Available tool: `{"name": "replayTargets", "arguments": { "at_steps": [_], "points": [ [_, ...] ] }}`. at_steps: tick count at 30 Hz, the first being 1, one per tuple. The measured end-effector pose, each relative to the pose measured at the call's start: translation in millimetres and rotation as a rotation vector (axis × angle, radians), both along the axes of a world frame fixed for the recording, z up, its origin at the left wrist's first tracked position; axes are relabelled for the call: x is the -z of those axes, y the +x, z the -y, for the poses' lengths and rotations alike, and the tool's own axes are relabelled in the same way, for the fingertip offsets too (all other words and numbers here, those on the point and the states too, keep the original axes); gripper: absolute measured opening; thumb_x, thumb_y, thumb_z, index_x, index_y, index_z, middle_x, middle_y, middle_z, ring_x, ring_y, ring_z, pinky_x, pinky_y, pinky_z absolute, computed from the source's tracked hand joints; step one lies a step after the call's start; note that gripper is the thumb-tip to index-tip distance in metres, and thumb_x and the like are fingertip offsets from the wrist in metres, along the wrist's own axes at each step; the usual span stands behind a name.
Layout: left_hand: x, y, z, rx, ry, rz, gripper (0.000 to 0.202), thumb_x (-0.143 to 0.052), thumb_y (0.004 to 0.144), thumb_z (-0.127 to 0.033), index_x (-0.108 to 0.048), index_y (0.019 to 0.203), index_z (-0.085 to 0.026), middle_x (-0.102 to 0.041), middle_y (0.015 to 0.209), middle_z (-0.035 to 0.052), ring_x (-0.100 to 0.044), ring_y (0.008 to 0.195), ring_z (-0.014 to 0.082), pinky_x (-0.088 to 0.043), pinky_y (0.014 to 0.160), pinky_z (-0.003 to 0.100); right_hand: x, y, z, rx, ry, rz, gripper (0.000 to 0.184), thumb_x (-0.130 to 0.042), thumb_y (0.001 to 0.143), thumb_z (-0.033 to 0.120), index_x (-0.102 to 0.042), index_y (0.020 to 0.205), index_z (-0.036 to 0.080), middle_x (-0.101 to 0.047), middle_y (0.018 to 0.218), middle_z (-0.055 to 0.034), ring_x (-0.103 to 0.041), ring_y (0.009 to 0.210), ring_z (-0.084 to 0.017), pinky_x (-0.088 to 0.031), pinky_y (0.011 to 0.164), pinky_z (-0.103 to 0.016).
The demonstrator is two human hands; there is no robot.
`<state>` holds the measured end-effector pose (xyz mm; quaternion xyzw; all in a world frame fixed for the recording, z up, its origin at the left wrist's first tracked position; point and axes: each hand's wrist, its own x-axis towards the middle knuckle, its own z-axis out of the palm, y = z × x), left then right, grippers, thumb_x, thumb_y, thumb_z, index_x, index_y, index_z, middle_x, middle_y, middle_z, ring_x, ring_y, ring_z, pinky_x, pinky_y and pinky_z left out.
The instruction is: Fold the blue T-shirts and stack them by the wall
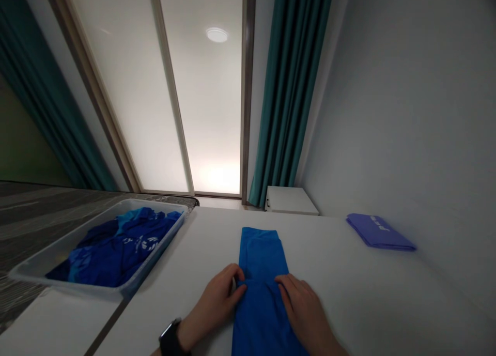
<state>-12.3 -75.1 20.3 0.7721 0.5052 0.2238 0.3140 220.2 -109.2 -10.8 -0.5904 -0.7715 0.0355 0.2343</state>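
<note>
Head view: long folded blue garment (260, 299) lying lengthwise on white table (372, 304), extra fold across middle. Left hand (215, 304), black watch (169, 338) on wrist, fingers pressed together, pinching garment's left edge at fold. Right hand (304, 307) open, fingers slightly spread, flat on right edge of fold. Gray tray (155, 252) of crumpled blue clothes (116, 247) at left; folded purple cloth (377, 232) well apart at right.
</note>
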Motion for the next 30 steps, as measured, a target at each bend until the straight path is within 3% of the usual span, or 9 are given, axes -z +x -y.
{"name": "replayTargets", "arguments": {
  "at_steps": [7,10,13,17,20,22,25,28,30],
  "points": [
    [4.4,3.1,-12.9,-0.007,-0.005,-0.098,0.013,-0.05,0.087,-0.029,-0.057,0.095,-0.021,-0.065,0.091,0.0023,-0.058,0.081,0.0182,-0.042,0.072,0.027,-1.5,-0.1,-7.8,0.047,-0.127,-0.012,0.03,-0.034,0.096,0.019,-0.063,0.097,0.023,-0.071,0.093,-0.0031,-0.069,0.082,-0.02,-0.049,0.075,-0.03],
    [5.4,4.4,-9.3,-0.017,0.045,-0.103,0.018,-0.048,0.089,-0.026,-0.058,0.103,-0.021,-0.065,0.098,0.004,-0.06,0.086,0.0194,-0.046,0.079,0.03,-6.7,-1.4,-7.9,0.051,-0.164,-0.033,0.031,-0.032,0.096,0.021,-0.063,0.096,0.023,-0.071,0.093,-0.0036,-0.068,0.084,-0.019,-0.049,0.076,-0.03],
    [-0.8,4.1,2.9,-0.009,0.162,-0.089,0.027,-0.046,0.092,-0.025,-0.058,0.115,-0.021,-0.063,0.114,0.0083,-0.06,0.099,0.0218,-0.048,0.091,0.036,-9.0,-0.6,-5.7,0.054,-0.179,-0.073,0.034,-0.031,0.097,0.026,-0.063,0.108,0.022,-0.071,0.106,-0.0061,-0.068,0.094,-0.02,-0.049,0.085,-0.032],
    [-13.1,4.5,28.1,0.196,0.328,-0.176,0.045,-0.051,0.093,-0.031,-0.048,0.138,-0.028,-0.048,0.145,0.0075,-0.045,0.132,0.0266,-0.037,0.111,0.045,-1.5,4.5,-0.2,0.132,-0.175,-0.077,0.043,-0.035,0.096,0.036,-0.058,0.128,0.02,-0.067,0.124,-0.0092,-0.066,0.105,-0.024,-0.048,0.092,-0.036],
    [-14.3,7.9,43.3,0.361,0.378,-0.253,0.062,-0.056,0.092,-0.039,-0.034,0.149,-0.032,-0.036,0.155,0.0056,-0.037,0.139,0.0285,-0.034,0.113,0.047,3.7,8.3,5.1,0.173,-0.21,-0.049,0.047,-0.032,0.097,0.038,-0.056,0.132,0.018,-0.066,0.126,-0.0097,-0.067,0.103,-0.026,-0.048,0.093,-0.04],
    [-9.2,9.8,49.5,0.399,0.41,-0.274,0.061,-0.055,0.093,-0.041,-0.034,0.149,-0.032,-0.035,0.155,0.0066,-0.039,0.138,0.0292,-0.035,0.113,0.047,3.6,9.6,8.5,0.165,-0.237,-0.048,0.049,-0.03,0.097,0.038,-0.055,0.133,0.017,-0.065,0.127,-0.0102,-0.066,0.105,-0.027,-0.047,0.094,-0.042],
    [3.3,7.5,57.1,0.3,0.416,-0.28,0.053,-0.054,0.092,-0.04,-0.044,0.144,-0.03,-0.048,0.146,0.0086,-0.048,0.129,0.0298,-0.041,0.107,0.046,0.6,10.5,12.9,0.15,-0.261,-0.072,0.05,-0.029,0.098,0.04,-0.054,0.135,0.017,-0.065,0.127,-0.0103,-0.065,0.105,-0.027,-0.047,0.094,-0.042],
    [14.7,-2.4,67.5,0.096,0.339,-0.277,0.042,-0.052,0.093,-0.037,-0.053,0.135,-0.029,-0.065,0.124,0.0083,-0.059,0.111,0.0277,-0.045,0.097,0.044,-0.3,12.2,17.1,0.173,-0.263,-0.095,0.052,-0.029,0.098,0.043,-0.052,0.137,0.019,-0.068,0.122,-0.01,-0.066,0.101,-0.027,-0.049,0.089,-0.04],
    [19.7,-9.8,75.5,0.037,0.272,-0.257,0.036,-0.049,0.094,-0.034,-0.056,0.129,-0.029,-0.07,0.11,0.0068,-0.063,0.101,0.0258,-0.045,0.092,0.042,1.2,14.2,19.7,0.183,-0.26,-0.1,0.052,-0.028,0.097,0.044,-0.053,0.137,0.019,-0.069,0.117,-0.0103,-0.067,0.099,-0.027,-0.049,0.086,-0.04]
  ]
}}
